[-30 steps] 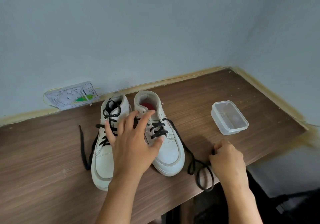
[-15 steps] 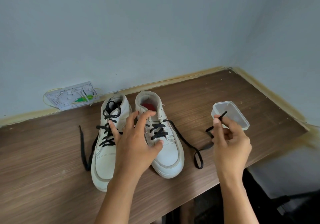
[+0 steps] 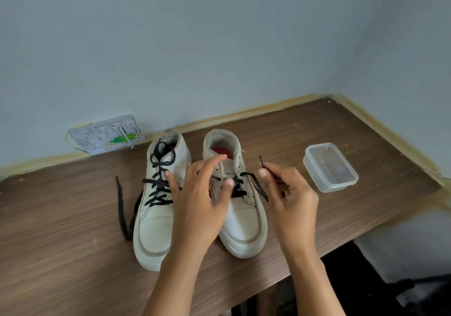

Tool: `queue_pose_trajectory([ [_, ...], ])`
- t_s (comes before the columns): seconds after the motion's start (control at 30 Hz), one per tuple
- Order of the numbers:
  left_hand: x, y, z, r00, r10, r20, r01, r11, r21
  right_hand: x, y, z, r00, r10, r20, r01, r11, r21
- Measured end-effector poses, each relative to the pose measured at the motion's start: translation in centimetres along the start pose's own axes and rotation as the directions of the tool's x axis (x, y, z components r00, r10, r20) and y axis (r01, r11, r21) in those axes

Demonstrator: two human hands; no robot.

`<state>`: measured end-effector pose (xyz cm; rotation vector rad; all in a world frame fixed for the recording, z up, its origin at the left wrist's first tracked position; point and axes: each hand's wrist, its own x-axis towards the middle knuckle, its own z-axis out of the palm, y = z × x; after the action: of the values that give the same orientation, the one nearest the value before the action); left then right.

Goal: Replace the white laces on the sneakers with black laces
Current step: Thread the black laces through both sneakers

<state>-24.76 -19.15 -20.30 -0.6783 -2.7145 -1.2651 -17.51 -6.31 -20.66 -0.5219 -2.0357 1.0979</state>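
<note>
On the counter, your two white sneakers stood side by side. Your left hand rested with spread, relaxed fingers over the right sneaker, gripping nothing, while your right hand pinched the free end of its black lace.

Two white high-top sneakers stand upright, side by side, toes toward 6 o'clock. Left sneaker: black lace fully crossed, ends trailing toward 9 o'clock. Right sneaker: second black lace partly threaded, tip raised at 3 o'clock.
</note>
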Motion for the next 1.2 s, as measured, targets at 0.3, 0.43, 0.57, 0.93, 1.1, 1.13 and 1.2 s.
queue_pose_trajectory([
  [0.3, -0.1, 0.1, 0.6, 0.988, 0.009, -0.152, 0.038, 0.951, 0.306, -0.7, 0.6, 1.9, 0.991, -0.015, 0.13, 0.022, 0.999, -0.048],
  [0.43, 0.4, -0.2, 0.9, 0.982, 0.017, -0.189, 0.041, 0.954, 0.297, -0.6, 0.7, 2.3, 0.988, -0.056, 0.144, 0.072, 0.992, -0.107],
  [0.57, 0.7, -0.5, 0.6, 0.98, -0.021, -0.2, 0.068, 0.97, 0.232, -0.5, 0.7, 3.2, 0.99, -0.104, 0.095, 0.119, 0.979, -0.164],
  [0.93, 1.0, -1.1, -0.2, 0.992, -0.034, -0.121, 0.057, 0.98, 0.191, -0.6, -0.2, 5.4, 0.994, -0.102, 0.043, 0.111, 0.919, -0.378],
  [1.1, 1.0, -1.2, -0.2, 0.993, -0.02, -0.118, 0.042, 0.982, 0.184, -0.8, -0.5, 5.8, 0.995, -0.09, 0.043, 0.1, 0.912, -0.398],
  [1.13, 1.0, -1.3, -0.2, 0.992, -0.018, -0.121, 0.04, 0.982, 0.183, -0.7, -0.5, 6.0, 0.995, -0.087, 0.042, 0.097, 0.912, -0.398],
  [1.2, 1.0, -1.4, -0.3, 0.991, -0.016, -0.129, 0.039, 0.983, 0.179, -0.6, -0.5, 6.1, 0.997, -0.071, 0.033, 0.078, 0.918, -0.39],
])
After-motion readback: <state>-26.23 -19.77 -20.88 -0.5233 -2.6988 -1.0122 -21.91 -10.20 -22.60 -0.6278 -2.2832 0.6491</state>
